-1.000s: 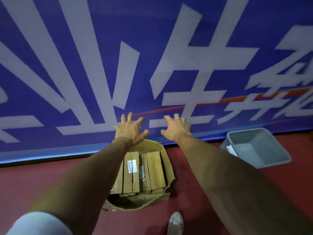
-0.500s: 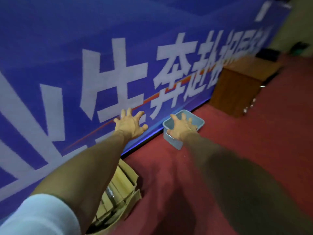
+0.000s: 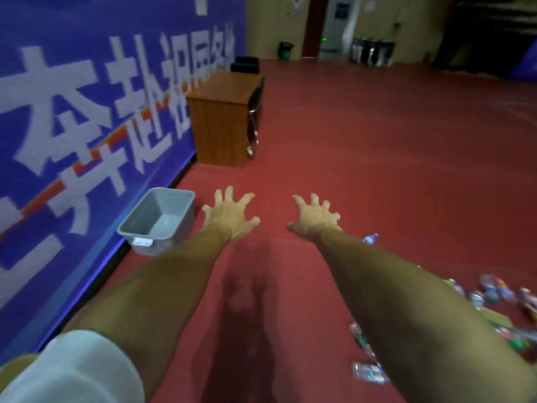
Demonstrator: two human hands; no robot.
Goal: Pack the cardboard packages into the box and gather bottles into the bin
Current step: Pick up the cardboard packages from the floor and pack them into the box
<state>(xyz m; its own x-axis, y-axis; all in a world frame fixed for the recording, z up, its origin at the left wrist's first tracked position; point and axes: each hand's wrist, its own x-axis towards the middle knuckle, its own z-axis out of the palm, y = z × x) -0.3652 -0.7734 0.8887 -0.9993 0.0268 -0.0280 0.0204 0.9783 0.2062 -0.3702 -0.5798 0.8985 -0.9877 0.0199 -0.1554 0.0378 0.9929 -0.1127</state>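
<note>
Both arms extend forward above the red floor (image 3: 377, 146). The left hand (image 3: 229, 216) and the right hand (image 3: 315, 218) are spread, with the fingers splayed and slightly hooked, and neither holds anything. The grey bin (image 3: 173, 190) stands on the floor against the foot of the blue banner (image 3: 87, 112), just beside the left hand on its outer side. The visible interior of the bin shows no contents, so the bottle stage is judged not yet started. The bottles (image 3: 494, 289) lie scattered on the floor to the right, well apart from the bin. One bottle with a blue cap (image 3: 370, 238) sits just beyond the right forearm, and another (image 3: 369, 372) lies low beside that arm. Motion blur prevents a reliable count. The box and the cardboard packages are not in view, so the status of the packing stage cannot be confirmed from this view. A tan patch among the bottles may be cardboard, but it is too blurred to identify. A wooden table (image 3: 223, 120) stands further along the banner, with a chair (image 3: 255, 112) behind it, and neither carries any task item. Remaining work, as judged here: collect every scattered bottle and transfer it to the bin.
</note>
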